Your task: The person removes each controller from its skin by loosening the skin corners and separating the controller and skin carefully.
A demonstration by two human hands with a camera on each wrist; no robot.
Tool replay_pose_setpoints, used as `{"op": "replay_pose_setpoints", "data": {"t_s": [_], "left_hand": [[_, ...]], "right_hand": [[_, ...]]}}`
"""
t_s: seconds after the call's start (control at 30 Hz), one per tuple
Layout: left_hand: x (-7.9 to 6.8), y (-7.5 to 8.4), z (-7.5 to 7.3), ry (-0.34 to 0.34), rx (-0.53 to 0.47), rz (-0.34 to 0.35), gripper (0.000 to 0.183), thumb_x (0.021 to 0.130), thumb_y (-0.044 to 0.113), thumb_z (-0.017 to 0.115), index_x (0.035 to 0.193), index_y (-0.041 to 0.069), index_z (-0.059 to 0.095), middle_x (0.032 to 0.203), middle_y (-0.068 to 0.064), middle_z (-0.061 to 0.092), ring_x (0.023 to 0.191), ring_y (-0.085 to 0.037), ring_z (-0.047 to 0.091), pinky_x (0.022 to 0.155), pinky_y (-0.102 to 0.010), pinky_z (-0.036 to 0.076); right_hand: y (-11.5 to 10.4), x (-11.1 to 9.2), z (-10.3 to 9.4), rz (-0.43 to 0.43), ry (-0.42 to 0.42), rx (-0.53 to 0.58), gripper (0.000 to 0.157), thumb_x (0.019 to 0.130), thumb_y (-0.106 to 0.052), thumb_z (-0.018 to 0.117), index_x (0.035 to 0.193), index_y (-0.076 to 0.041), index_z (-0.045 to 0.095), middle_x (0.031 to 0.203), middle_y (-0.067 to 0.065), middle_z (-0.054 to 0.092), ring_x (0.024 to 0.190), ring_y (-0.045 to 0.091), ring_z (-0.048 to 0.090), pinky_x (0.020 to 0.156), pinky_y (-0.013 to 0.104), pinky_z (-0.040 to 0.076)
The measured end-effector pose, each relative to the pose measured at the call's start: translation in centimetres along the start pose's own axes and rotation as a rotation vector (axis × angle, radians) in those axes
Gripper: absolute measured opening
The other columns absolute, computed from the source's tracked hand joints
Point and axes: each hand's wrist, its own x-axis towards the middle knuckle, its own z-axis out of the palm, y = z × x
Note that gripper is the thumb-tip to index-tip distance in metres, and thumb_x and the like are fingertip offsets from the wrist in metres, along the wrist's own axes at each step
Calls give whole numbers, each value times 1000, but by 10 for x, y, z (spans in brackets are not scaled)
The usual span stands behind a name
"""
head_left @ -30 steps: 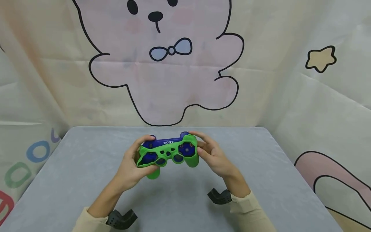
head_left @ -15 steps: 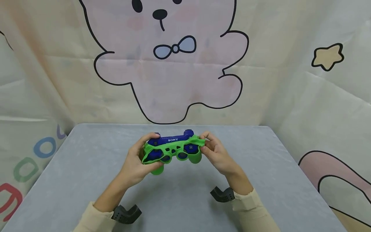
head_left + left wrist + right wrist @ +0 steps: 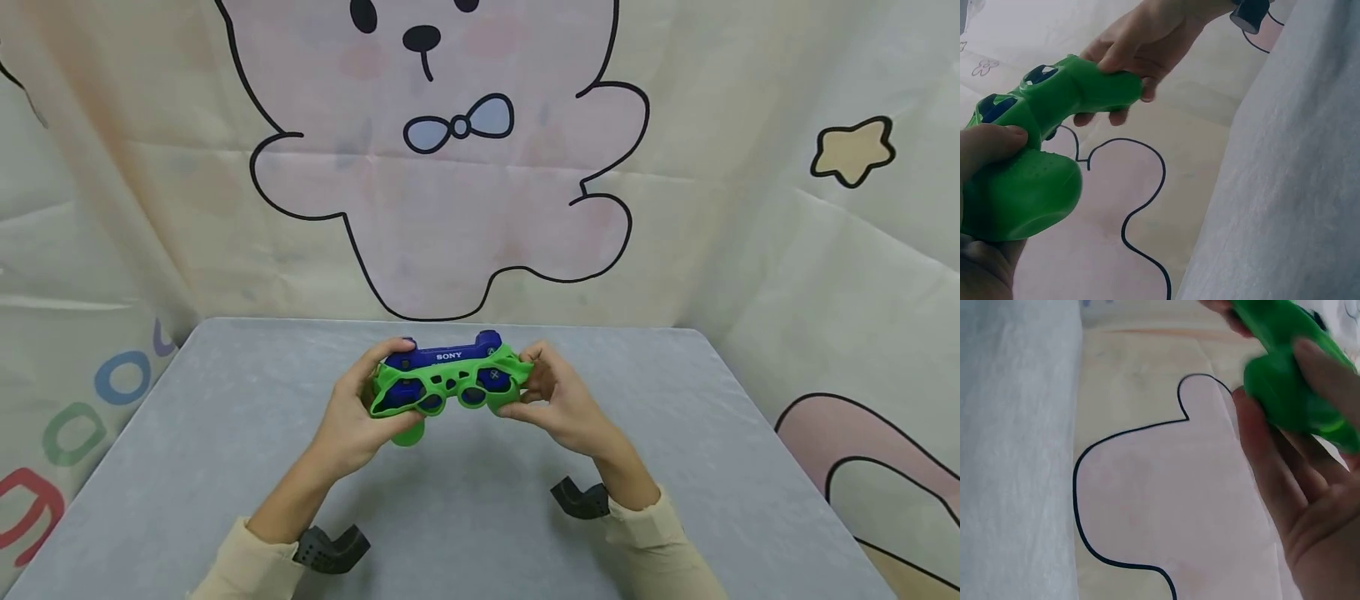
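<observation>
A blue game controller [image 3: 449, 357] marked SONY is held up over the table, partly wrapped in a stretchy green cover [image 3: 455, 381]. My left hand [image 3: 351, 425] grips its left end, the thumb along the lower front and the index finger on the top edge. At the other end, my right hand [image 3: 566, 408] pinches the cover, which bunches outward at the upper right corner. In the right wrist view, the thumb and fingers of that hand [image 3: 1316, 506] close round a green handle [image 3: 1285, 394]. The left wrist view shows the left thumb [image 3: 991, 147] lying across the cover.
The grey table [image 3: 480, 533] spreads beneath both forearms. Behind it hangs a pale cloth [image 3: 450, 233] with a large cartoon bear, and similar cloth stands at both sides. Each wrist wears a black curved mount [image 3: 332, 550].
My right fingers have pulled the cover outward at the upper right corner. The right thumb has since slid lower on the right handle. My left hand keeps its grip.
</observation>
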Motion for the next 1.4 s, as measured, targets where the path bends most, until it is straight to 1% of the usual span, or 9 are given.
{"op": "replay_pose_setpoints", "data": {"t_s": [0.17, 0.4, 0.63, 0.8, 0.9, 1.0, 1.1, 1.2, 1.4], "left_hand": [[1, -2, 0, 21, -10, 40, 76, 76, -16, 75, 141, 12, 49, 119, -16, 60, 91, -13, 70, 71, -28, 60], [1, -5, 3, 67, -14, 48, 77, 75, -18, 76, 141, 10, 49, 120, -9, 62, 91, -13, 70, 71, -27, 60], [-2, -7, 6, 115, -13, 57, 77, 74, -19, 75, 141, 9, 49, 120, 0, 61, 88, -12, 70, 68, -26, 60], [-1, -8, 4, 137, -51, 17, 77, 76, -17, 75, 143, 10, 48, 118, 4, 64, 92, -11, 71, 73, -24, 60], [1, -6, 4, 159, -81, -7, 78, 78, -17, 74, 144, 12, 45, 119, 4, 66, 95, -10, 72, 75, -24, 60], [1, -4, 2, 173, -99, -26, 79, 79, -16, 74, 145, 14, 44, 119, 4, 66, 96, -10, 72, 76, -23, 60], [1, -3, 2, 161, -97, -25, 79, 79, -16, 74, 146, 14, 43, 121, 4, 65, 98, -10, 71, 79, -23, 60], [1, -3, 3, 158, -88, -15, 79, 79, -16, 75, 146, 13, 43, 122, 5, 64, 99, -10, 71, 80, -23, 60], [2, -6, 5, 202, -113, -27, 79, 78, -16, 75, 144, 12, 45, 122, 3, 64, 99, -10, 71, 79, -23, 60]], "right_hand": [[0, 3, 7, -67, 108, -14, 38, 80, 1, 82, 99, 4, 49, 99, 21, 70, 83, 19, 77, 70, 33, 63], [3, 2, 13, -144, 248, -8, 31, 76, 6, 82, 87, 3, 54, 113, -9, 73, 90, 8, 75, 69, 29, 62], [5, 3, 24, -160, 384, -15, 31, 76, 7, 82, 82, 4, 52, 115, -4, 68, 89, 6, 74, 70, 29, 62], [8, 6, 26, -112, 334, 43, 39, 83, 7, 77, 113, 8, 52, 118, -5, 65, 98, 7, 73, 72, 29, 62], [10, 7, 23, -76, 238, 122, 54, 92, 4, 69, 137, 2, 40, 121, 1, 67, 97, 11, 73, 72, 32, 62], [11, 9, 21, -9, 132, 191, 52, 101, -5, 61, 147, -3, 36, 119, 13, 71, 88, 17, 75, 69, 37, 63], [11, 9, 19, 44, 64, 180, 39, 106, -15, 54, 138, 6, 49, 106, 19, 74, 77, 18, 75, 63, 38, 62], [13, 8, 19, 83, 43, 124, 34, 108, -19, 50, 116, 12, 61, 89, 18, 73, 69, 14, 71, 57, 33, 59], [19, 9, 23, 18, 117, 27, 33, 107, -16, 50, 86, 8, 61, 65, 23, 61, 57, 11, 63, 50, 32, 53]]}}
